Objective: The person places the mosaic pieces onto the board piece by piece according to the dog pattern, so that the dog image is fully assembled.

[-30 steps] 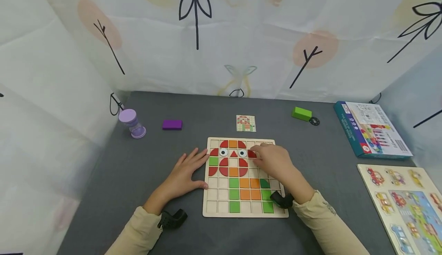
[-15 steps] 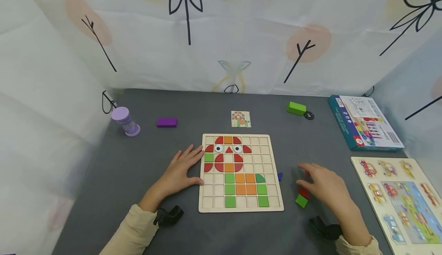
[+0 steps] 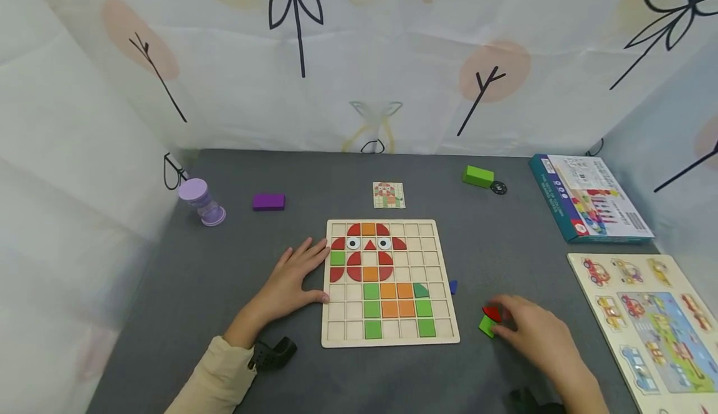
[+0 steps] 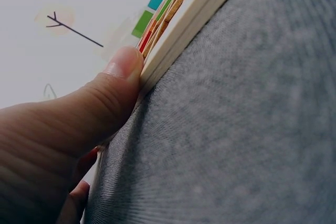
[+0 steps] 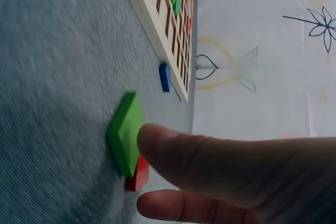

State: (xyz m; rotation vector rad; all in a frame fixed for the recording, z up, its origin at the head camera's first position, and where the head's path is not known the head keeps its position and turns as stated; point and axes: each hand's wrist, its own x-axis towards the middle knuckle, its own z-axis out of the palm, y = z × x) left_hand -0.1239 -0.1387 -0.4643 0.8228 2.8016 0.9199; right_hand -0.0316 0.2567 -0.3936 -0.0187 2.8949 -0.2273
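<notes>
A wooden grid board (image 3: 342,336) lies flat, with red, orange and green tiles and two eye tiles set in its squares. My left hand (image 3: 294,280) rests at its left edge, fingers spread; in the left wrist view the thumb (image 4: 123,66) touches the side of the board. To the right of the board, my right hand (image 3: 535,333) reaches over a green square tile (image 3: 486,326) and a red tile (image 3: 492,313) that lie against each other. In the right wrist view, the thumb overlaps the green tile, and a gap separates thumb from forefinger near the red one.
A small blue piece (image 3: 453,287) lies by the board's right edge. Behind the board are a pattern card (image 3: 389,196), a purple block (image 3: 268,202), a purple sand timer (image 3: 203,202), and a green block (image 3: 478,176) beside a black disc (image 3: 498,187). A box (image 3: 600,205) and a picture puzzle (image 3: 611,364) stand right.
My right hand has left the red tile in the board's upper right part and moved right and down to the loose red and green tiles. The left hand stays at the board's edge.
</notes>
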